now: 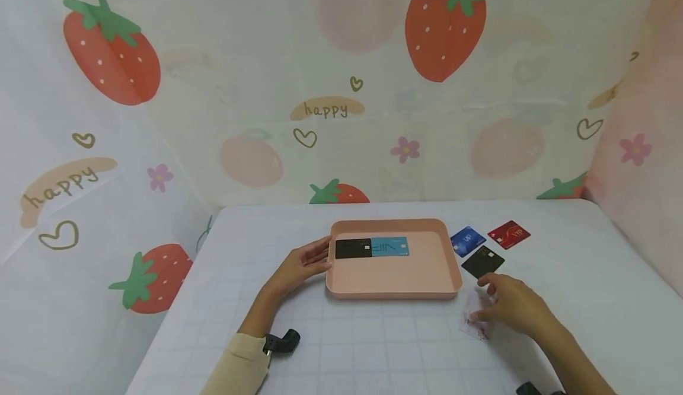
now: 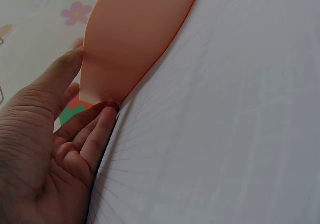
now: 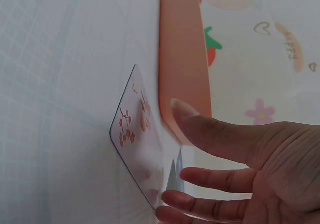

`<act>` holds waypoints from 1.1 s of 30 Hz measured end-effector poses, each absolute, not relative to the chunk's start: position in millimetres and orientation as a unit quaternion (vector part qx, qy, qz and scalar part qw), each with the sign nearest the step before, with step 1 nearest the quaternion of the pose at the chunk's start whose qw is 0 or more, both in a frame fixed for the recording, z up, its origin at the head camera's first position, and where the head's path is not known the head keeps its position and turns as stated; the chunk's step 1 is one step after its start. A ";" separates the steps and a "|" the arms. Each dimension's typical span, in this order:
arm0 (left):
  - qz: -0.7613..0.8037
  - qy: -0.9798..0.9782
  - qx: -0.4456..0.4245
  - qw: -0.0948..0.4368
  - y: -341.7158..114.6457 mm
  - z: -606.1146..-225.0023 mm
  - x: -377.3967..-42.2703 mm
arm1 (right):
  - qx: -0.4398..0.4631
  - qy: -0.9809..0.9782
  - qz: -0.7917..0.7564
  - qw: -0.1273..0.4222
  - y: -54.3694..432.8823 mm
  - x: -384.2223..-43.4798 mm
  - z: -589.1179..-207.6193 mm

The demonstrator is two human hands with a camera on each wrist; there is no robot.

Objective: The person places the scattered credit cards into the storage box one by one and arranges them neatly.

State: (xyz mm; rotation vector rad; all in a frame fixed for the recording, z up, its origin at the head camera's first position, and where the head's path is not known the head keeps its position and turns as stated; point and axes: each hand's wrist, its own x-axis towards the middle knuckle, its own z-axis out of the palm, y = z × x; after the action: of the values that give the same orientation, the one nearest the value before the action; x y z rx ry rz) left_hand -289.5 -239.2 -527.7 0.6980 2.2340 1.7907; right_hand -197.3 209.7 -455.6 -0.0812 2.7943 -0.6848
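Note:
A shallow pink tray (image 1: 395,279) lies on the white table. My left hand (image 1: 306,264) grips its left side, with thumb and fingers at the wall and rim in the left wrist view. Inside the tray a black card (image 1: 352,248) and a light blue card (image 1: 391,246) lie side by side. To the right, my right hand (image 1: 514,306) is over a pale card with red blossoms (image 3: 130,129), thumb and fingers apart. Its fingertips come right at the card's edge in the right wrist view.
Beyond my right hand lie a second black card (image 1: 482,261), a dark blue card (image 1: 467,241) and a red card (image 1: 509,235), to the right of the tray. A cloth printed with strawberries (image 1: 445,27) hangs behind the table.

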 end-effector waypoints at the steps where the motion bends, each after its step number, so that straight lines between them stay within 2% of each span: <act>1: 0.604 0.755 0.236 0.097 -239.0 -527.9 -289.6 | -0.028 0.963 -0.232 0.134 209.4 -197.1 -456.3; 16: 0.609 0.750 0.240 0.093 -238.3 -530.1 -293.2 | -0.038 0.976 -0.163 0.138 204.8 -196.8 -469.1; 33: 0.617 0.744 0.235 0.103 -238.9 -528.7 -289.7 | -0.042 0.976 -0.165 0.133 205.8 -195.5 -469.8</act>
State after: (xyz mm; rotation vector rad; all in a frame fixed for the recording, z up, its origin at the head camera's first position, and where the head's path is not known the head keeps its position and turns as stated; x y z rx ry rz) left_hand -289.7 -238.9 -528.7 0.6927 2.1959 1.8191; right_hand -195.5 205.8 -469.8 -0.1219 2.8314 -0.4791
